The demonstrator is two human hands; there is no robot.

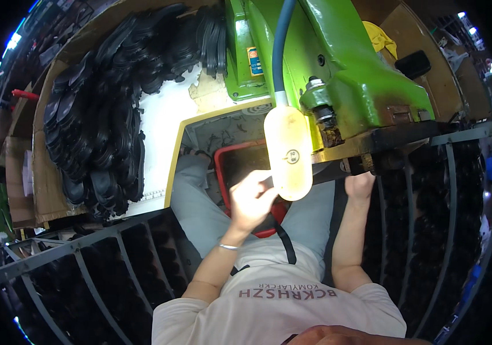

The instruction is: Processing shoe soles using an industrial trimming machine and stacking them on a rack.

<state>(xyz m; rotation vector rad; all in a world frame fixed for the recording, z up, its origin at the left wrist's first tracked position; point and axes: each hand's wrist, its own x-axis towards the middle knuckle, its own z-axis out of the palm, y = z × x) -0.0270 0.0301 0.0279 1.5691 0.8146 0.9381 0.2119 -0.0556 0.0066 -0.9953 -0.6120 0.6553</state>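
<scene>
My left hand [252,198] is closed, fingers pinched on the end of a dark flat piece, apparently a black shoe sole [328,173]. The lamp covers the middle of that piece. My right hand [360,186] is curled at the piece's other side, under the edge of the green machine [346,63]; its fingertips are hidden, and I cannot make out what they grip. A lit, oval yellowish lamp [288,152] hangs from a grey-blue flexible arm in front of the machine. A narrow black strip [286,244] dangles below my left hand, over my lap.
Black shoe soles [96,126] are heaped in stacks on the white tabletop [162,123] at left, beside cardboard. A red bin [221,172] stands between my legs. Grey metal rails [93,284] flank me, with dark piles behind them. A yellow cloth [379,39] lies behind the machine.
</scene>
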